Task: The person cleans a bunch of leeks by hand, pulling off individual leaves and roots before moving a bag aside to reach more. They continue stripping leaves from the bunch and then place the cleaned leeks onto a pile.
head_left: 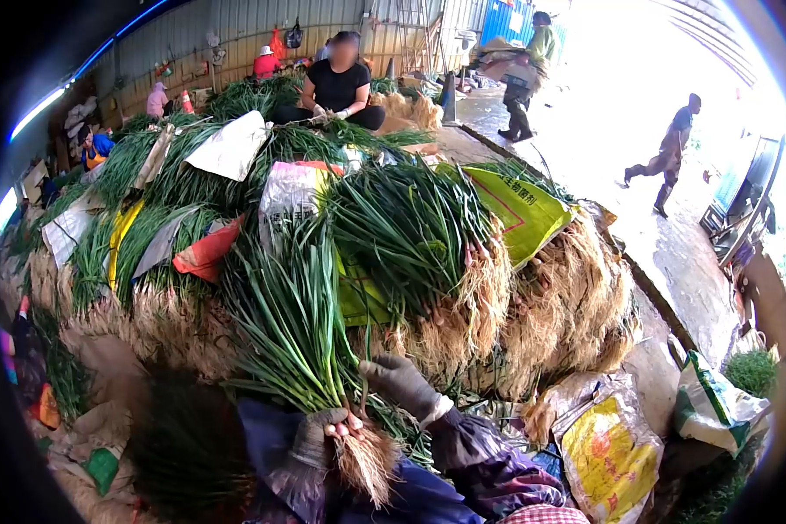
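Observation:
My left hand (311,438), in a grey glove, is closed around a bunch of green garlic (316,336) just above its pinkish bulbs. The long green leaves point up and away, and the pale roots (364,458) hang toward my lap. To the right of the bunch, my gloved right hand (402,384) has its fingers pinched at a thin stalk (363,395) along the bunch's edge. Beyond my hands lies a large heap of green garlic (402,231), with a yellow-green sack (520,214) and a white printed sack (290,205) among the leaves.
A yellow and white sack (610,454) lies at my right, near a green and white bag (716,402). Behind the heap sits a person in black (336,87). On the walkway, one person carries a load (508,65) and another person (675,144) walks.

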A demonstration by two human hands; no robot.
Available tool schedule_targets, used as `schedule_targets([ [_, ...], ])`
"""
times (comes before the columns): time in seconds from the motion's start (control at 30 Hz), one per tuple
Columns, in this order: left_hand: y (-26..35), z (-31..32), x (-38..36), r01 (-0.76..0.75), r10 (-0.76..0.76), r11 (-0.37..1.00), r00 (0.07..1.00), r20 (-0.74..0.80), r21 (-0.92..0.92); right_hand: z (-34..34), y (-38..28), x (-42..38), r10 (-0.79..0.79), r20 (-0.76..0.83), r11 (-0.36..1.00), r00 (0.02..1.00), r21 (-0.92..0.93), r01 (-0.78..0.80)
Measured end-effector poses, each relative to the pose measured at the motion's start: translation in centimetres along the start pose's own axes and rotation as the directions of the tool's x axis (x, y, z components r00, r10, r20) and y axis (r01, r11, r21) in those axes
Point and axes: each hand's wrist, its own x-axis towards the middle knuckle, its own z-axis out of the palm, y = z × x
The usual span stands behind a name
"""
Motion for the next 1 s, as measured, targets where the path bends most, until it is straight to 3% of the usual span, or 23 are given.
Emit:
schedule_targets([
  [0.07, -0.3, -0.3, 0.1, 0.018, -0.017, 1.0, 0.999, 0.044, -0.022, 0.0, 1.4, 1.5, -0.016, 0.001, 0.997, 1.0, 0.071, 0.016],
  [0.13, -0.9, -0.9, 0.2, -0.009, 0.013, 0.997, 0.999, 0.049, -0.073, 1.5, 3.0, 1.5, -0.225, 0.004, 0.953, 0.974, -0.206, 0.221],
  [0.17, -1.0, -1.1, 0.1, -0.003, 0.007, 0.996, 0.999, 0.04, -0.09, 1.5, 3.8, 1.6, -0.562, 0.087, 0.49, 0.822, -0.766, 0.416],
  [0.23, -0.3, -0.7, 0.2, -0.031, 0.042, 0.993, 0.995, 0.092, -0.116, 1.1, 3.1, 2.2, -0.609, 0.052, 0.288, 0.791, -0.915, 0.281],
  [0.27, -0.4, 0.7, -0.3, -0.009, 0.007, 0.969, 1.0, -0.008, -0.248, 0.8, 2.4, 2.4, -0.634, 0.041, 0.18, 0.772, -0.963, 0.199],
  [0.33, -0.9, -0.2, -0.6, -0.072, 0.133, 0.946, 0.975, 0.177, -0.315, -1.0, 1.5, 3.8, -0.888, -0.143, 0.298, 0.438, -0.903, 0.31],
  [0.37, -1.2, -1.0, -0.4, -0.068, 0.118, 0.955, 0.98, 0.162, -0.287, -1.5, 1.9, 3.2, -0.696, -0.062, 0.193, 0.715, -0.976, 0.102],
  [0.4, -1.7, -1.8, -0.4, -0.057, 0.096, 0.963, 0.986, 0.139, -0.264, -1.2, 1.0, 1.3, -0.4, -0.055, 0.009, 0.915, -0.998, -0.057],
  [0.43, -0.9, -1.0, -0.5, -0.039, 0.066, 0.973, 0.992, 0.11, -0.227, -3.3, 3.6, 1.0, -0.256, 0.176, -0.065, 0.95, -0.984, 0.165],
  [0.47, -1.1, -1.6, -0.1, -0.023, 0.062, 0.977, 0.982, 0.176, -0.213, -6.0, 6.9, 0.5, -0.087, 0.391, -0.09, 0.916, -0.919, 0.384],
  [0.53, -1.8, -3.2, 0.5, 0.008, 0.049, 0.969, 0.974, 0.222, -0.248, -7.9, 6.7, 0.4, 0.241, 0.406, -0.037, 0.881, -0.904, 0.427],
  [0.57, -1.9, -3.3, 0.4, 0.028, 0.042, 0.956, 0.972, 0.231, -0.291, -6.5, 5.4, -0.4, -0.137, 0.201, -0.049, 0.97, -0.979, 0.197],
  [0.6, -1.4, -1.8, -0.1, 0.039, 0.053, 0.932, 0.969, 0.241, -0.362, -7.5, 6.2, 1.4, -0.251, 0.03, 0.082, 0.967, -0.995, 0.052],
  [0.63, -0.9, -0.3, -0.6, 0.052, 0.064, 0.901, 0.966, 0.252, -0.43, -5.8, 4.0, 0.7, -0.545, 0.056, 0.3, 0.837, -0.919, 0.257],
  [0.67, -0.1, 0.6, -1.2, 0.064, 0.082, 0.883, 0.954, 0.287, -0.465, -3.9, 3.9, 1.7, -0.495, 0.008, 0.527, 0.869, -0.793, 0.307],
  [0.7, 0.3, 0.4, -0.6, 0.054, 0.198, 0.869, 0.872, 0.447, -0.491, -3.1, 6.4, 2.7, -0.558, 0.155, 0.443, 0.815, -0.775, 0.451],
  [0.73, 0.5, -0.3, -0.3, 0.12, 0.135, 0.873, 0.871, 0.472, -0.472, -2.8, 8.7, 3.8, -0.615, 0.297, 0.339, 0.731, -0.737, 0.585],
  [0.77, 1.1, -0.5, -0.3, 0.1, 0.15, 0.874, 0.875, 0.46, -0.476, -2.6, 9.8, 4.4, -0.211, 0.383, 0.192, 0.899, -0.886, 0.422],
  [0.8, 1.7, -0.6, -0.6, 0.026, 0.223, 0.866, 0.873, 0.433, -0.5, -2.6, 10.7, 4.8, 0.228, 0.298, -0.043, 0.927, -0.948, 0.315],
  [0.87, 3.4, -0.6, -1.4, -0.102, 0.369, 0.824, 0.842, 0.393, -0.557, -7.0, 18.7, 6.4, 0.372, 0.055, -0.15, 0.926, -0.981, 0.119],
  [0.93, 4.7, -1.1, -1.7, -0.178, 0.473, 0.775, 0.8, 0.37, -0.606, -10.1, 21.8, 4.2, 0.322, 0.064, 0.036, 0.945, -0.998, 0.055],
  [0.97, 4.7, -1.2, -1.8, -0.201, 0.502, 0.76, 0.786, 0.361, -0.618, -11.0, 22.3, 3.5, 0.31, 0.151, 0.071, 0.939, -0.988, 0.135],
  [1.0, 4.9, -1.4, -1.9, -0.217, 0.515, 0.754, 0.782, 0.353, -0.62, -9.2, 18.6, 2.6, 0.421, 0.124, -0.023, 0.898, -0.989, 0.148],
])
